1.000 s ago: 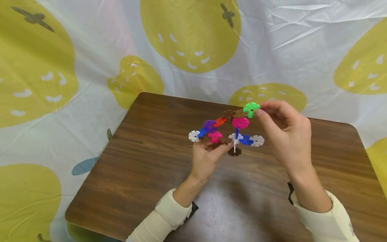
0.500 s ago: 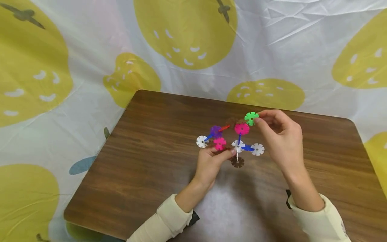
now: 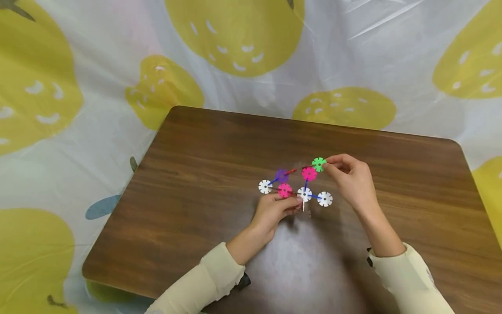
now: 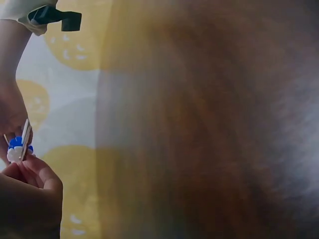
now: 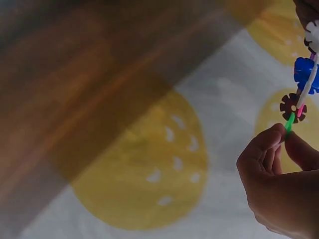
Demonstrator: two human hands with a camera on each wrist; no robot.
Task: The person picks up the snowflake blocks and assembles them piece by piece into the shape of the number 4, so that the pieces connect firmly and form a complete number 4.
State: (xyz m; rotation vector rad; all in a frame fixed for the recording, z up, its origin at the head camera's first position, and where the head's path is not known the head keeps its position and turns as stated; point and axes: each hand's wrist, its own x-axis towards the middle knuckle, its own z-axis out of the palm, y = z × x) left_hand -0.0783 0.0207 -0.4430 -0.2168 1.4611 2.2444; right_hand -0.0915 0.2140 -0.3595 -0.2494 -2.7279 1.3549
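Note:
Notched plastic discs are slotted together into one openwork toy held over the table. At its upper right, my right hand [image 3: 354, 179] pinches a green disc [image 3: 319, 164] between thumb and forefinger; the right wrist view shows that green disc [image 5: 289, 123] edge-on beside a brown disc [image 5: 285, 105]. My left hand [image 3: 270, 213] grips the toy from below, thumb at the middle white disc [image 3: 304, 194]. Two pink discs, a purple disc [image 3: 281, 176] and outer white discs [image 3: 324, 199] also belong to it. Blue, red and brown links appear nearly edge-on. The left fingers hide part of the underside.
Beneath the hands is a brown wood-grain table [image 3: 188, 209] with rounded corners. A white cloth [image 3: 243, 96] printed with yellow fruit hangs behind and to the left of it. Pale sleeves cover both forearms.
Both hands have come down a little in the head view, still holding the toy. It has turned, so the blue and brown discs look thinner, and the right hand has shifted left.

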